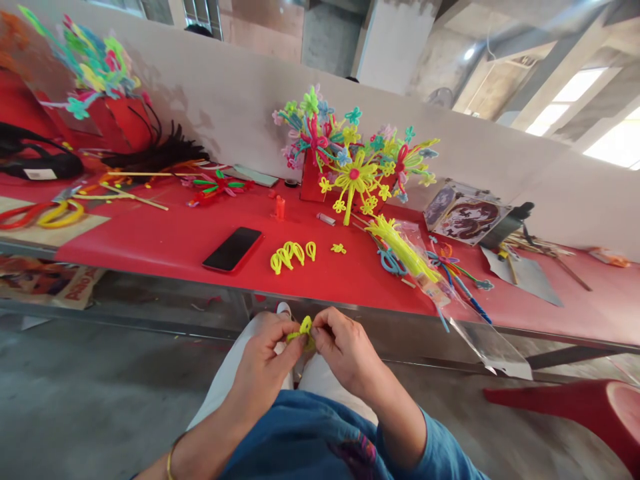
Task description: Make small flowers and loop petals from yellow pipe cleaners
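Over my lap, my left hand (pixel 263 363) and my right hand (pixel 345 353) both pinch a small yellow pipe-cleaner piece (pixel 303 329), fingers closed on it from either side. Just beyond, on the red table (pixel 165 237), lie several finished yellow loops (pixel 291 255) and a tiny yellow flower shape (pixel 339 249). A bundle of yellow pipe cleaners (pixel 400 247) in a clear plastic sleeve lies to the right of them.
A bouquet of colourful pipe-cleaner flowers (pixel 350 157) stands in a red holder at the back. A black phone (pixel 233 249) lies left of the loops. Blue-handled scissors (pixel 391 261), a picture box (pixel 467 217), another flower bunch (pixel 93 63) and a red stool (pixel 590 410) are around.
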Tool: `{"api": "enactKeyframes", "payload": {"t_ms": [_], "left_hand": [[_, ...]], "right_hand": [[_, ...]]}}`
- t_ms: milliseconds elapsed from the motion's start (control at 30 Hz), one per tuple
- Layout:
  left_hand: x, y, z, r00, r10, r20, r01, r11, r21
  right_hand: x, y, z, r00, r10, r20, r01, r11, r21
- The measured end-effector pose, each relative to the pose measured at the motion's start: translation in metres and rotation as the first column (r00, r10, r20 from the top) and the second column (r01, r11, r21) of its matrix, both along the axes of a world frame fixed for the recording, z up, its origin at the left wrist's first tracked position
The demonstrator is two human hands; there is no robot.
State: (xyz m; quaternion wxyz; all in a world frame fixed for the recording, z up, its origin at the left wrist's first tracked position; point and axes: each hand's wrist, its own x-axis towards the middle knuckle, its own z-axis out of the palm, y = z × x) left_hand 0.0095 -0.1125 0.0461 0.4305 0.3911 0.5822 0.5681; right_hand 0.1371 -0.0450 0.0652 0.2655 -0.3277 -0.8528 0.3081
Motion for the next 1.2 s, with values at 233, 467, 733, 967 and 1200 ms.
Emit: {"api": "enactKeyframes", "payload": {"t_ms": [233,467,733,967,1200], "left_hand": [[-0.004,-0.002,-0.004,1.000,0.006,-0.026,-0.007,0.999,-0.036],[-0.002,-0.001,-0.002,0.961,-0.077,0.266,0.103,0.991,-0.088],[-0.003,-0.004,-0.004,0.979,-0.148,0.137,0.159,0.985,-0.073],[-0.002,-0.006,0.001,0.987,-0.095,-0.130,0.096,0.995,0.002],[0.001,-0.005,0.009,0.986,-0.141,-0.086,0.133,0.987,-0.089]], "right_hand": [[0.000,-0.003,-0.005,0.998,0.027,-0.055,-0.034,0.992,-0.125],[0.004,0.000,0.000,0.998,0.064,-0.028,-0.065,0.996,-0.056],[-0.004,-0.001,-0.009,0.963,-0.069,-0.260,-0.099,0.808,-0.580],[-0.011,-0.003,-0.015,0.911,-0.160,-0.380,-0.156,0.719,-0.677],[-0.003,-0.004,0.000,0.984,0.009,-0.176,-0.054,0.965,-0.256]]}}
